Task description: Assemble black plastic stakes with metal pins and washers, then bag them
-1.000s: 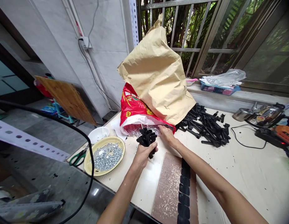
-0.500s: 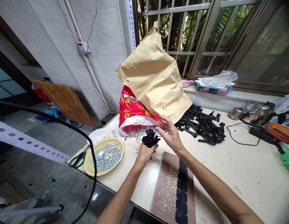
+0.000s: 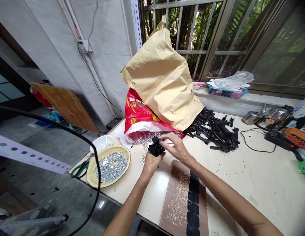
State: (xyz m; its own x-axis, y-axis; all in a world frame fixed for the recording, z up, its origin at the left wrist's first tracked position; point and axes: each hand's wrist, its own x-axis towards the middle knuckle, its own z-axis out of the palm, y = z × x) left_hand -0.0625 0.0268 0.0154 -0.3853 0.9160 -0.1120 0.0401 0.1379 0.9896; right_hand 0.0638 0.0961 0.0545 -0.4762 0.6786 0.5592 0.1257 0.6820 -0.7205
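Black plastic pieces bunched upright between both hands.
Gripped in left hand; pinched on top by right hand.

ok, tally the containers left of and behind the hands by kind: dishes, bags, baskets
Dishes: 2, the yellow plate of small metal parts and the white bowl
Bags: 2, the brown paper sack lying on the red bag
Baskets: 1, the blue basket on the sill
Total: 5
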